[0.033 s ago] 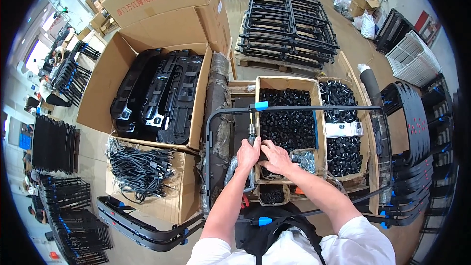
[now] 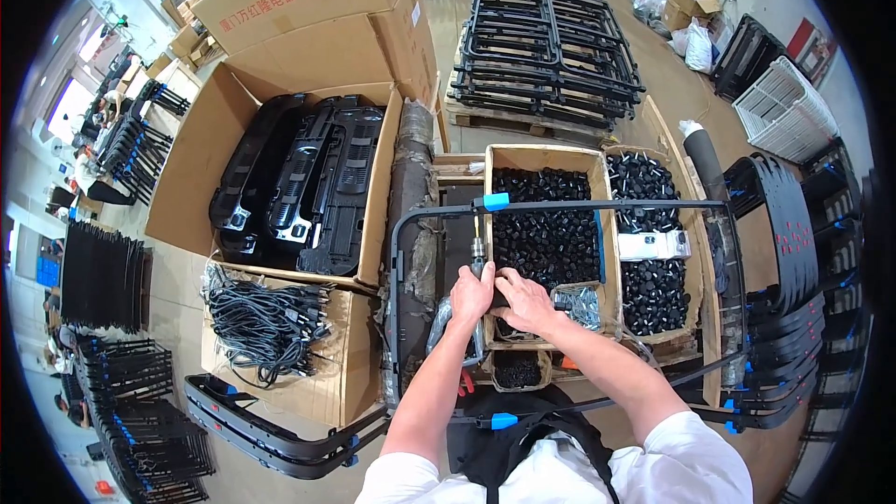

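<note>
A black tubular frame [image 2: 597, 206] with blue clips [image 2: 497, 200] lies across the bench in front of me. My left hand [image 2: 473, 291] is closed round the front of a power drill [image 2: 479, 250], just behind its chuck. The bit points away from me and reaches the frame's far bar beside a blue clip; whether it touches a screw cannot be seen. Close by on the right, my right hand [image 2: 525, 301] is closed round the drill's dark rear part, which the fingers mostly hide. The near bar of the frame passes under my forearms.
Cartons of black caps [image 2: 546, 243] and black knobs [image 2: 653, 289] stand beyond and right of my hands. Silver screws [image 2: 579, 303] lie nearer. At left are a box of black plastic housings [image 2: 317, 177] and bundled cables [image 2: 266, 317]. Stacked frames [image 2: 551, 56] sit behind.
</note>
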`<action>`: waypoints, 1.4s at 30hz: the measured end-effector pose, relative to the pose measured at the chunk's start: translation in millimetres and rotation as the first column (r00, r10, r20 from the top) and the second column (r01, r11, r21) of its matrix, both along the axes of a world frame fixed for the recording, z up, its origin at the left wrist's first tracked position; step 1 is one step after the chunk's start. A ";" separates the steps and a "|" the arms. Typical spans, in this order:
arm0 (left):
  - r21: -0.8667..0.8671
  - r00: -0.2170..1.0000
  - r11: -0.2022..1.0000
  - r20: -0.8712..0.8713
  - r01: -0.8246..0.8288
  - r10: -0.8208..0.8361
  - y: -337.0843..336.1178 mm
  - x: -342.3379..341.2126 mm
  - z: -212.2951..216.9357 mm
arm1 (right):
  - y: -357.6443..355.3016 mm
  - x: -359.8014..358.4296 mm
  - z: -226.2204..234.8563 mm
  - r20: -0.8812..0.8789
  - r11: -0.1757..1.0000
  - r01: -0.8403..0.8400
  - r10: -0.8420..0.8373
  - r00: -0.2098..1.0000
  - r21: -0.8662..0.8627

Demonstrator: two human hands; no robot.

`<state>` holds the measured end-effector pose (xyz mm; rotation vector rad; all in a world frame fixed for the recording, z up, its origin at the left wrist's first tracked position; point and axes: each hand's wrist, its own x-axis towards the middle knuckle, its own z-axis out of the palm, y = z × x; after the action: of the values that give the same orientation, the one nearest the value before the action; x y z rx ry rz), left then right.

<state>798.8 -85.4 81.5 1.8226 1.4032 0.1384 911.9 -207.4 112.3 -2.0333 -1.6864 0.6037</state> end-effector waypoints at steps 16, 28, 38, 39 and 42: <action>0.149 0.996 0.985 -0.033 0.089 -0.085 -21.8 23.6 30.5 | -23.3 28.4 7.2 -0.026 0.990 0.066 -0.070 0.997 -0.123; 0.153 0.996 0.985 -0.051 0.083 -0.076 -18.9 33.3 29.5 | -20.8 39.9 9.7 -0.055 0.995 0.056 -0.061 0.997 -0.086; 0.140 0.981 0.979 -0.141 0.151 -0.131 -2.3 42.2 31.4 | -17.1 46.0 -5.0 -0.055 0.997 0.071 -0.072 0.996 -0.017; 0.141 0.981 0.978 -0.142 0.152 -0.132 -0.9 43.4 31.7 | -16.5 46.4 -6.1 -0.050 0.997 0.073 -0.073 0.996 -0.003; 0.135 0.976 0.976 -0.158 0.169 -0.147 2.8 45.7 31.1 | -14.1 48.6 -5.7 -0.073 0.996 0.077 -0.080 0.994 -0.042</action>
<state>844.5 -82.7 112.6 2.0968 1.3708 0.0258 960.5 -221.5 106.6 -2.0668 -1.5558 0.6824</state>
